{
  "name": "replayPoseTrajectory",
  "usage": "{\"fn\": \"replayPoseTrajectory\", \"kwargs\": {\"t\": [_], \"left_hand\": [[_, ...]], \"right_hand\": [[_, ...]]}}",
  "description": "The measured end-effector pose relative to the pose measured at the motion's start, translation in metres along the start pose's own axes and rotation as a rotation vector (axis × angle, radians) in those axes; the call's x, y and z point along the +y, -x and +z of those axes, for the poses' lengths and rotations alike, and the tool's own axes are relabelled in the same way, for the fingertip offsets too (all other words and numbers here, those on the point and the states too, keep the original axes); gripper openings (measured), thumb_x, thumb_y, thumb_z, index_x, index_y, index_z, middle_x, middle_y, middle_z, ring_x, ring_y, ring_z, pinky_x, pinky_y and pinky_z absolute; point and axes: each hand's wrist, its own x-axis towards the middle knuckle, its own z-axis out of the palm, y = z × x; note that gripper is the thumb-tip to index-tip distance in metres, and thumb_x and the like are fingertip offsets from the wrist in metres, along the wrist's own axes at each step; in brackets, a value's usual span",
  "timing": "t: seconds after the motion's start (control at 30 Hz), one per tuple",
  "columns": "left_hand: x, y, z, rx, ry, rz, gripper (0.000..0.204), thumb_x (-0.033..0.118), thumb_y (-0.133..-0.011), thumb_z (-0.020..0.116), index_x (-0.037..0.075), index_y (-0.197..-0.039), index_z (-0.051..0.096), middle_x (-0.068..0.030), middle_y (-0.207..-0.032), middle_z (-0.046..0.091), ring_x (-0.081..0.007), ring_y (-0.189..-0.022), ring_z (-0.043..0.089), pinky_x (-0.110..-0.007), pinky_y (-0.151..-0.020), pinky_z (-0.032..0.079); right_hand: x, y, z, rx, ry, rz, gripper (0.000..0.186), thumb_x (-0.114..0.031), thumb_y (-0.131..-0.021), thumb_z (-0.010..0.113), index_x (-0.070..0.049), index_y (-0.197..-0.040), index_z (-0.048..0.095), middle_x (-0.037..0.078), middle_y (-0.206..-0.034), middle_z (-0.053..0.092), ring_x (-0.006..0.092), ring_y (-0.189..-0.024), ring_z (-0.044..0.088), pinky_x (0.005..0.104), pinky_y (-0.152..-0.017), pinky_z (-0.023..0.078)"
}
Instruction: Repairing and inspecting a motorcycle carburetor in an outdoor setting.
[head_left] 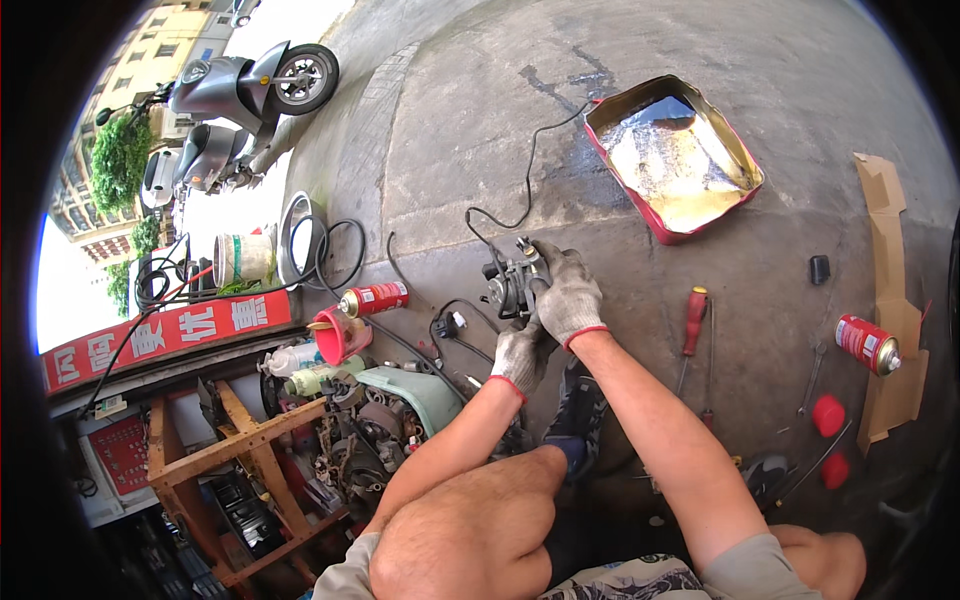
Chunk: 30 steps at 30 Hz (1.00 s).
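Note:
Just above the ground in front of me is a greasy metal carburetor (512, 288) with black fittings. My right hand (568, 295), in a dirty white knit glove with a red cuff, wraps round its right side. From below, my left hand (519, 358), gloved alike, grips its lower edge; the fingertips are partly hidden. A thin black cable (528, 180) runs behind the carburetor toward a cut-open red metal pan (662, 222) holding dark, oily liquid. My shoe (575, 410) is planted right below the hands.
A red-handled screwdriver (694, 322) lies to the right, with a spray can (868, 345), red caps (828, 415) and cardboard (890, 300) beyond. At left are another spray can (374, 298), a red cup (340, 337), hoses and a parts-filled bin (410, 385). A scooter (225, 95) stands far left.

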Motion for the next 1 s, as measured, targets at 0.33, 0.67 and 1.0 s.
{"fn": "replayPoseTrajectory", "kwargs": {"t": [0.33,0.67,1.0], "left_hand": [[0.017,0.003,0.014,0.235,-0.617,0.261,0.039,0.012,-0.087,0.069,-0.009,-0.118,0.059,-0.0187,-0.105,0.068,-0.0230,-0.089,0.067,-0.033,-0.078,0.053],[0.035,0.015,0.034,0.323,-0.768,0.378,0.042,0.018,-0.081,0.076,-0.007,-0.110,0.059,-0.0152,-0.092,0.070,-0.0206,-0.073,0.068,-0.033,-0.064,0.054],[0.037,0.007,0.034,0.368,-1.041,0.589,0.049,0.009,-0.076,0.077,-0.003,-0.115,0.051,-0.0128,-0.094,0.064,-0.0224,-0.082,0.066,-0.035,-0.072,0.054]], "right_hand": [[0.003,-0.004,0.000,0.034,-0.081,0.028,0.053,-0.019,-0.081,0.069,-0.018,-0.132,0.055,0.021,-0.118,0.057,0.0398,-0.110,0.058,0.0458,-0.095,0.047],[0.003,-0.008,0.000,0.053,-0.052,0.061,0.055,-0.026,-0.084,0.067,-0.022,-0.137,0.050,0.021,-0.115,0.056,0.0403,-0.109,0.058,0.0474,-0.094,0.047],[0.004,-0.011,0.002,0.106,-0.062,0.067,0.052,-0.028,-0.084,0.069,-0.017,-0.133,0.054,0.022,-0.114,0.057,0.0402,-0.108,0.058,0.0469,-0.093,0.047]]}}
